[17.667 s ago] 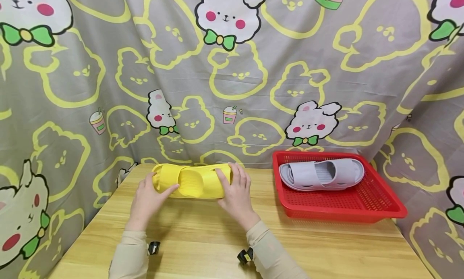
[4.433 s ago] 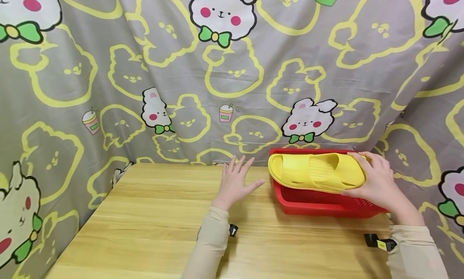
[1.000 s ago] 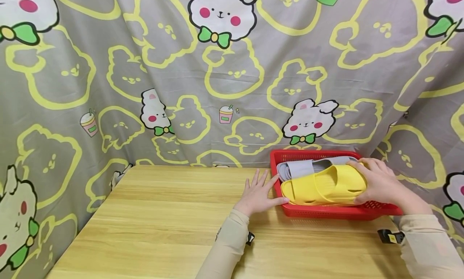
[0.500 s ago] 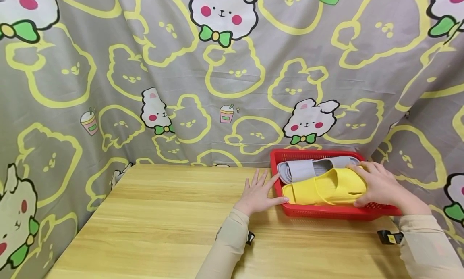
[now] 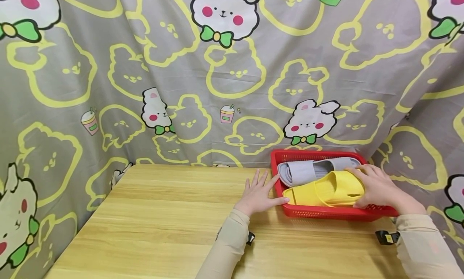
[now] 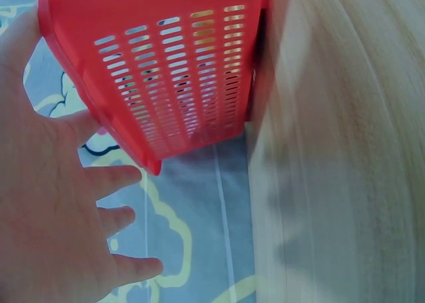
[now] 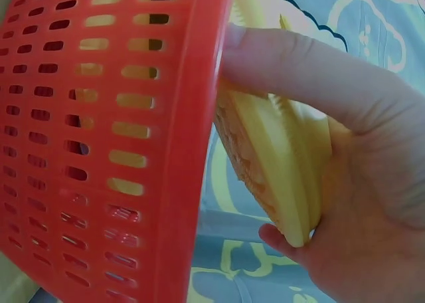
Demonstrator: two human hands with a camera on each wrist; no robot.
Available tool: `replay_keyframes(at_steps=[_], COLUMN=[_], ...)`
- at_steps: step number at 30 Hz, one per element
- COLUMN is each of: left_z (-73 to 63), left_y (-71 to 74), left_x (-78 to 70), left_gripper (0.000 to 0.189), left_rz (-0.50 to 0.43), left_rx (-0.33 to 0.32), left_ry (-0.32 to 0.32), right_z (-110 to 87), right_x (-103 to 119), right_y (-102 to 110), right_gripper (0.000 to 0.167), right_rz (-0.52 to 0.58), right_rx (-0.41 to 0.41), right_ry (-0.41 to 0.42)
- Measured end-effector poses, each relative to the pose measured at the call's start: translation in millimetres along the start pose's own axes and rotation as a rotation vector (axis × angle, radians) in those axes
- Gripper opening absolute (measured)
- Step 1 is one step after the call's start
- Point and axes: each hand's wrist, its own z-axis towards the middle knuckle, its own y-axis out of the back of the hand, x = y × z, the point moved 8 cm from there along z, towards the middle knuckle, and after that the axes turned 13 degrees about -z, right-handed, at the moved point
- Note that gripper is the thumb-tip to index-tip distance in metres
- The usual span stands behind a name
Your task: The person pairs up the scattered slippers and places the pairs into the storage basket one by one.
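Observation:
A pair of yellow slippers (image 5: pixel 324 189), nested one in the other, lies tilted inside the red basket (image 5: pixel 333 212). My right hand (image 5: pixel 382 187) grips their right end; in the right wrist view the thumb lies across the yellow slippers (image 7: pixel 292 157) beside the red rim (image 7: pixel 206 117). Behind them in the basket rests a pair of grey slippers (image 5: pixel 302 172), partly covered by the yellow ones. At the basket's left side, my left hand (image 5: pixel 256 196) has its fingers spread, with the thumb touching the rim. The left wrist view shows that hand (image 6: pixel 53 203) against the perforated basket wall (image 6: pixel 179 70).
The basket stands at the back right of a wooden table (image 5: pixel 163 222). A patterned grey curtain (image 5: pixel 232 85) hangs behind the table and along its sides. Small black devices (image 5: pixel 387 237) are worn at both wrists.
The yellow slippers have gone from the table's left part into the basket, in front of the grey pair. Over the last second they settle slightly lower; my left hand stays at the basket's side.

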Motion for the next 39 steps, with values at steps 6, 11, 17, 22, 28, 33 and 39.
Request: replay_keyframes(at_steps=[6,11,17,22,28,33,39], left_z=[-0.1,0.6,-0.8,-0.2,1.3,0.9,1.3], left_y=[0.3,-0.3,-0.2,-0.8,-1.8,-1.8,-2.3], left_x=[-0.7,-0.1,-0.2,0.6,2.6,2.8,2.4], left_gripper=[0.086,0.086,0.086,0.085,0.086,0.087,0.086], left_rz=[-0.006,-0.012,-0.003,0.004,0.010,0.005,0.010], left_rx=[0.005,0.008,0.012,0.008,0.008,0.010,0.012], left_ry=[0.003,0.007,0.011,0.009,0.014,0.017,0.020], right_z=[-1.7,-3.0,-2.0,-1.7,-2.0,-2.9,-5.4], right_x=[-2.2,-1.9,-4.1,-6.2,-9.7,-12.5,-14.9], right_y=[-0.2,0.2,-3.7,-8.2,-15.5,-23.4,-30.9], right_gripper=[0.113,0.107,0.090,0.085,0.084,0.082,0.079], right_rz=[0.059,0.068,0.058,0.096,0.106,0.118,0.137], right_rx=[0.000,-0.040,-0.072,-0.064,-0.069,-0.069,-0.074], right_ry=[0.005,0.022,-0.020,-0.062,-0.091,-0.102,-0.111])
